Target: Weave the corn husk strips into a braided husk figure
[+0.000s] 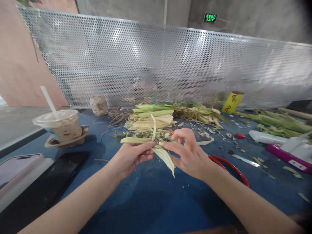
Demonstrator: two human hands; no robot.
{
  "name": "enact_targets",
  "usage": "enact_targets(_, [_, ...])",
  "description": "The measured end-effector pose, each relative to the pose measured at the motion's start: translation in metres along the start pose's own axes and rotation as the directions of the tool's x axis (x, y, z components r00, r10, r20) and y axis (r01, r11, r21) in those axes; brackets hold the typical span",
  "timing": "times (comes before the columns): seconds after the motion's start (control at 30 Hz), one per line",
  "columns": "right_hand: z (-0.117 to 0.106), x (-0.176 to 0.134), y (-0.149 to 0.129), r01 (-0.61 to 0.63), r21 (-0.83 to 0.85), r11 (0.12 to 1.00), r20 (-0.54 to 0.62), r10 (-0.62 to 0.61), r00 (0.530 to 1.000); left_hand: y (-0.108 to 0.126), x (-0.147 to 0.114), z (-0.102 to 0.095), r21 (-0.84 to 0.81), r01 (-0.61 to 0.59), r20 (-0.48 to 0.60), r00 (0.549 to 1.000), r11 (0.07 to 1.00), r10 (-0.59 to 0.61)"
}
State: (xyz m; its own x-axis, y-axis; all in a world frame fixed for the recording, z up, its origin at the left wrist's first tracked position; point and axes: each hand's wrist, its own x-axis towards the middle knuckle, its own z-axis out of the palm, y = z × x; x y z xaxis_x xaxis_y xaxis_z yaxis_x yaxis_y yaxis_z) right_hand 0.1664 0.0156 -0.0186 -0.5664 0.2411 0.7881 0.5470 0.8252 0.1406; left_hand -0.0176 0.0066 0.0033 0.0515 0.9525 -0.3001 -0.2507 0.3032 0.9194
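Note:
Strips of pale green corn husk (164,160) cross at the fingertips of my left hand (136,152). The left thumb and fingers pinch them at the crossing. One strip sticks up, one points left, and a broader pointed one hangs down to the right. My right hand (187,152) is on the other side, its index fingertip touching the husk near the crossing. Its thumb is apart from that finger, beside the hanging strip, and the other fingers are loosely bent. Behind the hands lies a stack of flat corn husks (151,115), with small dried plant bits (143,134) in front of it.
Left are a lidded drink cup (65,125) in a cardboard holder, a phone (18,169) and a black tablet-like slab (48,182). Right are red scissor handles (240,172), a purple glue gun (287,157), a yellow can (232,102) and green husks (275,118). A perforated metal screen (156,61) stands behind.

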Motion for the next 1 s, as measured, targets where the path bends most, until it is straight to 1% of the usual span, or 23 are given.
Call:
enact_targets(0.03, [-0.002, 0.001, 0.001, -0.007, 0.021, 1.0, 0.047, 0.006, 0.999, 0.0, 0.0, 0.0, -0.001, 0.009, 0.002, 1.0, 1.0, -0.009])
enact_targets(0.1, [-0.005, 0.002, 0.0, -0.078, 0.088, 0.993, 0.128, 0.066, 0.99, 0.0, 0.0, -0.001, -0.013, 0.005, 0.016, 1.0, 1.0, -0.005])
enact_targets(0.2, [-0.005, 0.005, -0.007, -0.173, 0.129, 0.976, 0.172, 0.15, 0.974, -0.002, 0.0, -0.002, -0.049, -0.025, 0.041, 0.999, 0.998, 0.027])
enact_targets(0.3, [-0.002, 0.006, -0.014, -0.182, 0.113, 0.977, 0.153, 0.164, 0.975, -0.006, 0.0, -0.003, -0.068, -0.055, 0.043, 0.997, 0.996, 0.058])
enact_targets(0.43, [0.004, 0.002, -0.017, -0.166, 0.104, 0.981, 0.035, 0.164, 0.986, -0.01, 0.0, -0.004, -0.077, -0.085, 0.051, 0.995, 0.993, 0.089])
enact_targets(0.63, [0.005, -0.003, -0.015, -0.241, 0.173, 0.955, 0.037, 0.239, 0.97, -0.012, 0.003, -0.007, -0.067, -0.125, 0.069, 0.989, 0.99, 0.129])
enact_targets(0.7, [0.004, -0.003, -0.014, -0.258, 0.186, 0.948, 0.013, 0.261, 0.965, -0.012, 0.004, -0.008, -0.059, -0.144, 0.07, 0.986, 0.988, 0.148])
enact_targets(0.83, [0.003, -0.002, -0.011, -0.286, 0.135, 0.949, -0.053, 0.295, 0.954, -0.009, 0.004, -0.009, -0.022, -0.219, 0.04, 0.975, 0.975, 0.22])
enact_targets(0.9, [0.001, 0.0, -0.01, -0.318, 0.143, 0.937, -0.032, 0.325, 0.945, -0.008, 0.002, -0.008, 0.013, -0.256, 0.034, 0.966, 0.967, 0.255])
enact_targets(0.93, [-0.001, 0.001, -0.009, -0.343, 0.169, 0.924, 0.001, 0.348, 0.938, -0.008, 0.001, -0.007, 0.031, -0.267, 0.039, 0.963, 0.963, 0.266])
enact_targets(0.97, [-0.002, 0.002, -0.008, -0.383, 0.202, 0.901, 0.045, 0.382, 0.923, -0.008, 0.0, -0.006, 0.048, -0.273, 0.048, 0.961, 0.961, 0.271])
enact_targets(1.0, [-0.004, 0.003, -0.006, -0.441, 0.234, 0.867, 0.091, 0.432, 0.897, -0.009, -0.001, -0.005, 0.063, -0.278, 0.065, 0.959, 0.958, 0.274])
